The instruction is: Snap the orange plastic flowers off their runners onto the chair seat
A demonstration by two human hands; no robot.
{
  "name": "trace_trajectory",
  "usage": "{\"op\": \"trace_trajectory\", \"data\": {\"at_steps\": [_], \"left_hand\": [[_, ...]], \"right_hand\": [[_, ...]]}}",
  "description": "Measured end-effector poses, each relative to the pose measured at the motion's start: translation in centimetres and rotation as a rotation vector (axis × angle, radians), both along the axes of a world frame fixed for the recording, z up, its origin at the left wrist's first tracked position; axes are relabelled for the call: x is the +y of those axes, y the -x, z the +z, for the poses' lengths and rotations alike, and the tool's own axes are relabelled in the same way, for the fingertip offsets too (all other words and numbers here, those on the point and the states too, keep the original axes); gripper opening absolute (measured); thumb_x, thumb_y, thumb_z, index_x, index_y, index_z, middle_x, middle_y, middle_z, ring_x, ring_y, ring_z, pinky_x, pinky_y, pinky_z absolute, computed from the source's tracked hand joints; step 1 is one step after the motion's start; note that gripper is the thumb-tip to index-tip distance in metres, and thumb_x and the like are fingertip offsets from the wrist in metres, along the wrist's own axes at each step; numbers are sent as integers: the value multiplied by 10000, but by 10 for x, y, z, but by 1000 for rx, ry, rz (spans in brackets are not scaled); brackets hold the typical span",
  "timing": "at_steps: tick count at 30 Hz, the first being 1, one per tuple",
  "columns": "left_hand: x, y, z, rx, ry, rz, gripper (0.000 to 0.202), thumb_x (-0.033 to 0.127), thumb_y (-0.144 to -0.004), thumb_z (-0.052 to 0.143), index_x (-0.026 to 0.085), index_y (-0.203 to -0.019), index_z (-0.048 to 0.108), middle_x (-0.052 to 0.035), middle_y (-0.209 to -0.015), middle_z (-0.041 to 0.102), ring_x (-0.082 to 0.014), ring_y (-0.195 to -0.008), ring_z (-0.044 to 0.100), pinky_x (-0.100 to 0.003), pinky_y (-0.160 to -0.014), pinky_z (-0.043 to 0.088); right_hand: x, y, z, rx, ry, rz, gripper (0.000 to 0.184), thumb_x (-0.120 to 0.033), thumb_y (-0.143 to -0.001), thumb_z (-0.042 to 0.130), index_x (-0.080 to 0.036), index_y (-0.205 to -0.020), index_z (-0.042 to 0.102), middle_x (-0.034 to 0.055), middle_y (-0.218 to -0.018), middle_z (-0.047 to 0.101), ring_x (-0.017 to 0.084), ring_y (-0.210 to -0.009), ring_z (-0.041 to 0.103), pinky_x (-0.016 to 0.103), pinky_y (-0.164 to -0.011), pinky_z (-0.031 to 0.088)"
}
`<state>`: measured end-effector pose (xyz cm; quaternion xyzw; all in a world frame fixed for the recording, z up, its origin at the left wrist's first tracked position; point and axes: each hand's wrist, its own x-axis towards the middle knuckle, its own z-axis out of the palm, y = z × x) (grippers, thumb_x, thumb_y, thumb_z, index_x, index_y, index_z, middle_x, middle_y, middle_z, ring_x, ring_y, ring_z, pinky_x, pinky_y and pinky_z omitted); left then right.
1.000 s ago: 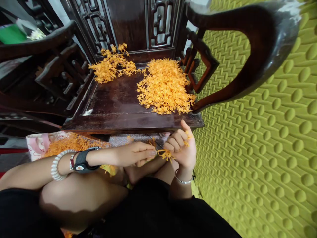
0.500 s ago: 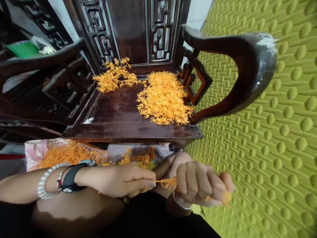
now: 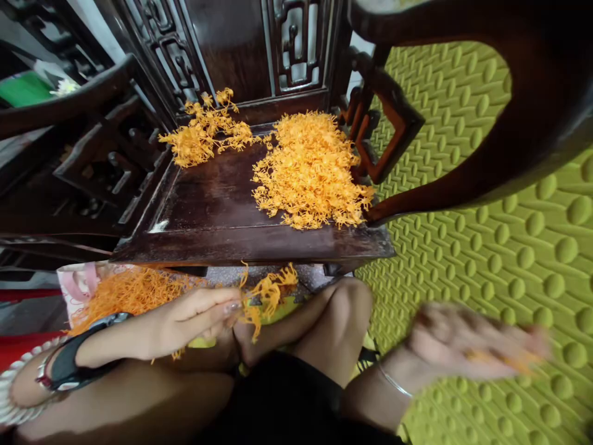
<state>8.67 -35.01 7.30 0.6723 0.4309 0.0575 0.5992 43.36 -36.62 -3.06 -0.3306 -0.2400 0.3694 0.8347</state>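
My left hand [image 3: 199,321], with a dark watch and a pale coil band on its wrist, pinches a small cluster of orange spidery strands [image 3: 269,293] that sticks out past its fingertips. Off to the right, over the yellow-green mat, is my right hand [image 3: 477,340], smeared by motion. Its fingers look curled, with a bit of orange strand [image 3: 507,358] showing between them. A large pile of small orange spidery pieces [image 3: 310,173] lies on the right of the wooden chair seat. A looser clump of connected orange pieces [image 3: 208,133] sits at its back left.
The dark wooden chair [image 3: 204,204] faces me, its curved armrest [image 3: 532,105] reaching out on the right. Below it, a pink-and-white bag [image 3: 76,284] stands by a heap of orange strands [image 3: 134,293]. A textured yellow-green mat [image 3: 523,259] covers the right side.
My hands have drawn apart: the left moved left with its orange cluster, the right swung right. The orange strand stretched between them is no longer joined. The view has shifted slightly.
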Motion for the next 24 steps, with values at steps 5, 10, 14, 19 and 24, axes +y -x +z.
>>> {"op": "trace_trajectory", "data": {"at_steps": [5,10,14,19,24], "left_hand": [[5,3,-3,-2,21,184,366,491,-944,401,181,-915,593,12,-695,470,-90,-594,385,-187,-534,338],[13,0,9,-51,0,258,396,517,-918,447,165,-852,615,21,-642,402,-84,-559,328,-188,-504,300],[19,-2,7,-31,-17,276,391,502,-927,437,158,-847,605,31,-625,357,-81,-541,287,-197,-480,249],[32,-15,2,-17,11,196,366,457,-955,399,156,-868,588,41,-618,347,-78,-540,271,-201,-496,251],[41,-29,2,20,28,201,376,476,-939,412,153,-845,581,40,-609,336,-84,-536,286,-197,-481,261]], "right_hand": [[59,75,19,-147,-167,401,545,-440,-901,443,-185,-461,248,-63,-396,192,70,-330,214,233,-367,244],[129,98,46,-829,-19,122,349,-409,-879,545,-196,-632,421,-45,-574,373,91,-532,380,246,-551,353],[165,90,42,-1281,180,-118,145,-289,-843,570,-191,-754,510,20,-754,554,196,-826,524,423,-876,411],[154,85,28,-1231,117,-242,81,-223,-858,525,-198,-844,601,69,-1109,624,234,-1103,542,535,-1106,242],[107,86,28,-986,-67,-112,108,-250,-871,554,-224,-937,635,43,-1182,633,208,-1152,555,489,-1122,261]]}}
